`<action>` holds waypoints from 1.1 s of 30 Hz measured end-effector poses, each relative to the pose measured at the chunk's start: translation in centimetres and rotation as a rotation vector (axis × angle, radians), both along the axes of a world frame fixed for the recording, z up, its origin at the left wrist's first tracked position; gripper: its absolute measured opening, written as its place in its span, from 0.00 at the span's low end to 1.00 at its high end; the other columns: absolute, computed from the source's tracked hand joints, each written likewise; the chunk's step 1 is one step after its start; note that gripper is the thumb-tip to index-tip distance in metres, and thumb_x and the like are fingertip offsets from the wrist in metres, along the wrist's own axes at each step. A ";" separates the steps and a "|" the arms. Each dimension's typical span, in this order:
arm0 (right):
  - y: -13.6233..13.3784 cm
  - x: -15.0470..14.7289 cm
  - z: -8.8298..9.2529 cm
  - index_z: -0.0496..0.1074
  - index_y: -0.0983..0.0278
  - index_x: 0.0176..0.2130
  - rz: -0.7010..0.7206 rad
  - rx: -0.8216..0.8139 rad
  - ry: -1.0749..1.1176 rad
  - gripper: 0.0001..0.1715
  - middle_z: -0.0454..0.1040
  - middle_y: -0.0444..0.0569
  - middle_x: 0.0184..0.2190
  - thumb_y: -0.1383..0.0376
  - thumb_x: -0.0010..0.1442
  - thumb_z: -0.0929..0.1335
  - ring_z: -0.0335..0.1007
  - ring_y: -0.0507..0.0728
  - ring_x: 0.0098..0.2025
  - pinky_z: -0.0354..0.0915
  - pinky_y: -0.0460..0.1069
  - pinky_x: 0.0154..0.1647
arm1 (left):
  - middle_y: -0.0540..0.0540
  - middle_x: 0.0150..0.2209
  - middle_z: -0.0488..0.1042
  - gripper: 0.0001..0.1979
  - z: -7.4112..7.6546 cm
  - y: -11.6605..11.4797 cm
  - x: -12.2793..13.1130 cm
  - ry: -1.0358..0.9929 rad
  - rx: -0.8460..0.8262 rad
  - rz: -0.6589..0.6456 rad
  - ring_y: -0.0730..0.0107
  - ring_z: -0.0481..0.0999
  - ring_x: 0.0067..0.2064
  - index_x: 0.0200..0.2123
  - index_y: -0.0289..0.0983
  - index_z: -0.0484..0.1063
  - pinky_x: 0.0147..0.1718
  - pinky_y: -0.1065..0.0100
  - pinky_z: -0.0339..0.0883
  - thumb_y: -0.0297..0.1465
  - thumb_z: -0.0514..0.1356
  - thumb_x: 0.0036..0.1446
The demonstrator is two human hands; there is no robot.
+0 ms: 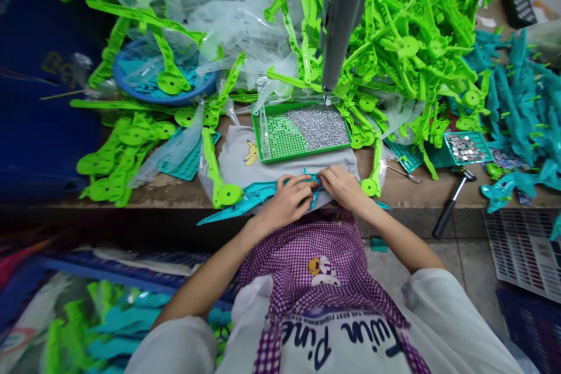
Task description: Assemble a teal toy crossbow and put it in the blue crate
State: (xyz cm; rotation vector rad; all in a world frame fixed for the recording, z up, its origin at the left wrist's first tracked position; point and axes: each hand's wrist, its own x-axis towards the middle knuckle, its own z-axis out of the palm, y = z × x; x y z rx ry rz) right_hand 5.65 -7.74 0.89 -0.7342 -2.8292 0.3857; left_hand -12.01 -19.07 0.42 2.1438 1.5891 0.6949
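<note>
At the near edge of the desk (412,193), the left hand (291,196) and right hand (339,187) both had the teal piece (256,194) grasped; exact contact hidden.

Judged mid-work: piece in hand, apparently unfinished; remaining steps could not be told. It lay under both grips, tapered end toward 8–9 o'clock.

From the grips: one green part (228,194) at 9, another green part (370,186) at 3; silvery bits (324,125) in a green tray (284,157) at 12; a green heap (421,41) beyond, 1 o'clock.
</note>
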 end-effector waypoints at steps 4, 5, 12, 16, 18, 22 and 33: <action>-0.1 -0.1 0.1 0.71 0.65 0.39 0.049 0.107 -0.070 0.15 0.71 0.52 0.33 0.69 0.70 0.57 0.64 0.56 0.37 0.58 0.51 0.40 | 0.42 0.52 0.77 0.07 0.2 0.0 0.1 0.002 0.043 0.025 0.58 0.70 0.57 0.35 0.40 0.71 0.55 0.53 0.58 0.28 0.53 0.63; 0.0 -0.1 0.1 0.71 0.65 0.38 0.067 0.136 -0.087 0.15 0.71 0.51 0.32 0.70 0.69 0.57 0.63 0.56 0.36 0.58 0.51 0.39 | 0.42 0.52 0.76 0.07 0.2 0.0 0.1 0.001 0.045 0.026 0.58 0.70 0.57 0.35 0.40 0.71 0.55 0.54 0.58 0.28 0.54 0.63; 1.0 -0.3 0.3 0.69 0.65 0.40 0.153 0.158 -0.149 0.17 0.69 0.52 0.33 0.72 0.69 0.55 0.61 0.57 0.36 0.57 0.53 0.39 | 0.41 0.55 0.75 0.08 0.3 0.2 0.2 -0.028 -0.017 0.005 0.56 0.67 0.62 0.35 0.40 0.70 0.57 0.51 0.55 0.28 0.52 0.63; 1.6 0.0 0.4 0.69 0.64 0.44 0.227 0.145 -0.155 0.17 0.70 0.51 0.34 0.69 0.71 0.54 0.62 0.57 0.37 0.58 0.52 0.40 | 0.40 0.55 0.76 0.08 0.4 0.2 0.1 -0.048 -0.011 0.005 0.56 0.67 0.63 0.35 0.39 0.70 0.57 0.51 0.56 0.28 0.52 0.64; 1.5 0.0 0.6 0.70 0.64 0.44 0.227 0.150 -0.172 0.18 0.70 0.52 0.34 0.69 0.71 0.54 0.62 0.57 0.37 0.59 0.53 0.40 | 0.40 0.55 0.76 0.08 0.5 0.2 0.1 -0.054 -0.021 0.005 0.56 0.67 0.62 0.35 0.39 0.70 0.56 0.51 0.56 0.28 0.52 0.63; 0.9 -0.3 0.9 0.70 0.66 0.43 0.211 0.175 -0.225 0.18 0.71 0.55 0.35 0.70 0.70 0.54 0.62 0.59 0.37 0.58 0.54 0.38 | 0.42 0.53 0.76 0.07 0.5 0.3 0.0 -0.080 -0.040 0.012 0.57 0.69 0.60 0.34 0.40 0.70 0.56 0.52 0.56 0.27 0.53 0.62; 0.8 0.2 0.2 0.71 0.64 0.44 0.135 0.020 -0.124 0.14 0.73 0.53 0.36 0.69 0.69 0.57 0.65 0.58 0.39 0.60 0.53 0.40 | 0.43 0.53 0.77 0.06 0.2 0.4 -0.1 -0.107 -0.034 0.022 0.59 0.72 0.58 0.32 0.39 0.69 0.55 0.53 0.58 0.28 0.54 0.62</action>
